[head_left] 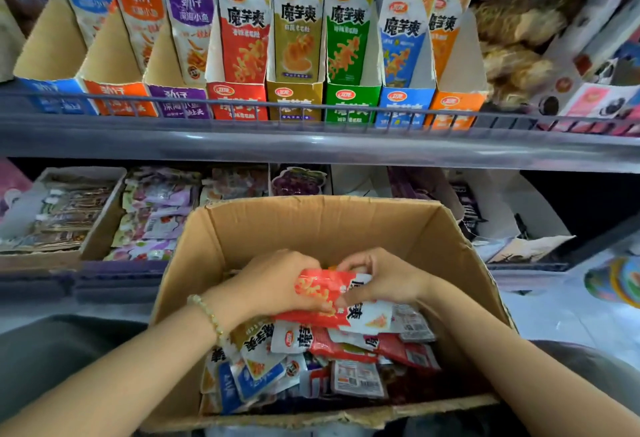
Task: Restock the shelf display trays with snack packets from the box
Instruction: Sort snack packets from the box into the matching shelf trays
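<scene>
While the left hand (273,284) grips a bunch of red packets (322,293) at one end, the right hand (384,281) pinches its upper edge, both just above the pile (346,350) inside the box (311,215). The pile lies against the box's near wall; open room shows toward its far wall. Above the box, the trays (239,104) stand touching edge to edge behind the rail of the shelf (311,146), packets standing in each.

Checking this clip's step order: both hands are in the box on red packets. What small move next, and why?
Probably lift the red packets out of the box toward the red tray: the left hand and right hand both grip them, and its colour matches.
</scene>
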Motion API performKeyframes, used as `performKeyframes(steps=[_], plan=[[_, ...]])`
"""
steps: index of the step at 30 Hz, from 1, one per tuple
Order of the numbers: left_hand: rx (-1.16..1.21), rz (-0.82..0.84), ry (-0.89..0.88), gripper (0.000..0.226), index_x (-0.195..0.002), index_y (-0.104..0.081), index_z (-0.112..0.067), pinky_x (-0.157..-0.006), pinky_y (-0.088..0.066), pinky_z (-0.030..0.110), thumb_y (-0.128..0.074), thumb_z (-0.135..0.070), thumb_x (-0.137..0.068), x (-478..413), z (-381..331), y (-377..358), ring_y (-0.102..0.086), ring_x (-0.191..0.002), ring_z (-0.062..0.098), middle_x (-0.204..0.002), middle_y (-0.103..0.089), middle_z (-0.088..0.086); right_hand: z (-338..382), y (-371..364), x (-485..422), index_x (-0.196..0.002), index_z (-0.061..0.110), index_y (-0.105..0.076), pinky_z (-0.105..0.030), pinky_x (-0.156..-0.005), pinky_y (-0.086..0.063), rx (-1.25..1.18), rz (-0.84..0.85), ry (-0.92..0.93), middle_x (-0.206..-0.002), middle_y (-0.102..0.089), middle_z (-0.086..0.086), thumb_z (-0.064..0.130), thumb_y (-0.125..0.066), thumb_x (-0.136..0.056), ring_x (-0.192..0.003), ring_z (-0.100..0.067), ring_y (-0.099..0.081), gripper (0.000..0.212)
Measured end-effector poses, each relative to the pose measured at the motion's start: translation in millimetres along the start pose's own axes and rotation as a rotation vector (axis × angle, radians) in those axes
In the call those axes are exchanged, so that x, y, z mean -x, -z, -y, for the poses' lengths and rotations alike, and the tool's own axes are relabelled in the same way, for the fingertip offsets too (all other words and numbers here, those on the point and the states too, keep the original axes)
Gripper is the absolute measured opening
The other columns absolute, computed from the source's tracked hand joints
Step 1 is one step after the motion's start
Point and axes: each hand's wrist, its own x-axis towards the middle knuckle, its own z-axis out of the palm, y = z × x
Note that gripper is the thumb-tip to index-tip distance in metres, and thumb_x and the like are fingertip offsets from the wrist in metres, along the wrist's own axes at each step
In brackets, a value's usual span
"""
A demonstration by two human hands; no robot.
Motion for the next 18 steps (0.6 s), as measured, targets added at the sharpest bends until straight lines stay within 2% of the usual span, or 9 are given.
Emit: performKeyframes(steps=[1,3,6,9,12,15,16,18], plan=[[0.164,0.049,0.05,0.04,-0.09,-0.067,-0.023,-0.073,-0.055,0.03,-0.073,-0.057,-0.072,2.2,-0.3,6.0,-0.067,-0.08,0.006,-0.087,-0.071,-0.009,3.0,2.6,1.6,-0.091,0.02,-0.071,-0.027,-0.072,-0.055,-0.021,-0.037,0.025,-0.089,-0.074,0.001,0.01,-0.083,-0.071,-0.08,-0.014,-0.07,0.025],[0.47,0.075,0.114,0.03,-0.082,-0.067,-0.017,-0.067,-0.057,0.026,-0.078,-0.042,-0.073,5.2,3.6,13.1,-0.071,-0.073,0.008,-0.081,-0.074,-0.003,4.3,9.2,3.0,-0.098,0.016,-0.07,-0.032,-0.073,-0.057,-0.15,-0.109,0.056,-0.094,-0.074,-0.006,0.015,-0.081,-0.073,-0.082,-0.018,-0.07,0.028],[0.722,-0.046,0.233,0.023,-0.089,-0.066,-0.016,-0.064,-0.056,0.02,-0.08,-0.025,-0.074,11.9,8.9,14.4,-0.071,-0.073,0.008,-0.083,-0.075,-0.001,3.1,20.9,4.8,-0.108,0.013,-0.067,-0.034,-0.08,-0.056,-0.365,-0.265,0.049,-0.103,-0.073,-0.012,0.033,-0.069,-0.079,-0.091,-0.024,-0.07,0.035],[0.932,-0.165,0.36,0.032,-0.103,-0.065,-0.019,-0.073,-0.057,0.027,-0.079,-0.026,-0.074,20.3,16.4,10.4,-0.072,-0.079,0.013,-0.09,-0.075,0.0,-9.2,32.4,5.6,-0.108,0.014,-0.064,-0.034,-0.085,-0.055,-0.21,-0.394,-0.119,-0.108,-0.071,-0.008,0.04,-0.057,-0.092,-0.094,-0.02,-0.068,0.032],[1.043,-0.211,0.421,0.032,-0.109,-0.064,-0.026,-0.089,-0.054,0.038,-0.073,-0.032,-0.079,23.5,21.8,8.6,-0.071,-0.089,0.018,-0.096,-0.075,-0.002,-34.5,31.6,1.9,-0.104,0.013,-0.063,-0.026,-0.072,-0.053,0.105,-0.295,-0.464,-0.098,-0.068,0.0,0.043,-0.06,-0.091,-0.085,-0.014,-0.065,0.033],[1.121,-0.253,0.433,0.033,-0.108,-0.064,-0.026,-0.097,-0.049,0.044,-0.073,-0.031,-0.076,22.5,18.4,9.2,-0.07,-0.094,0.02,-0.097,-0.075,-0.002,-52.8,12.4,-7.0,-0.099,0.014,-0.057,-0.024,-0.066,-0.048,0.144,-0.195,-0.625,-0.101,-0.063,-0.003,0.044,-0.07,-0.083,-0.082,-0.016,-0.06,0.036],[1.148,-0.272,0.438,0.038,-0.108,-0.064,-0.025,-0.097,-0.049,0.045,-0.075,-0.03,-0.072,22.7,17.1,9.9,-0.07,-0.094,0.02,-0.098,-0.075,-0.001,-59.2,7.8,-10.5,-0.098,0.014,-0.058,-0.023,-0.067,-0.049,0.124,-0.199,-0.629,-0.105,-0.064,-0.005,0.04,-0.075,-0.08,-0.083,-0.016,-0.061,0.036],[1.19,-0.299,0.45,0.05,-0.109,-0.062,-0.024,-0.096,-0.049,0.046,-0.079,-0.029,-0.061,23.0,16.3,10.3,-0.07,-0.094,0.021,-0.099,-0.074,-0.001,-66.2,1.7,-14.7,-0.102,0.01,-0.062,-0.031,-0.085,-0.054,0.047,-0.237,-0.62,-0.114,-0.067,-0.008,0.03,-0.084,-0.072,-0.098,-0.021,-0.065,0.043]])
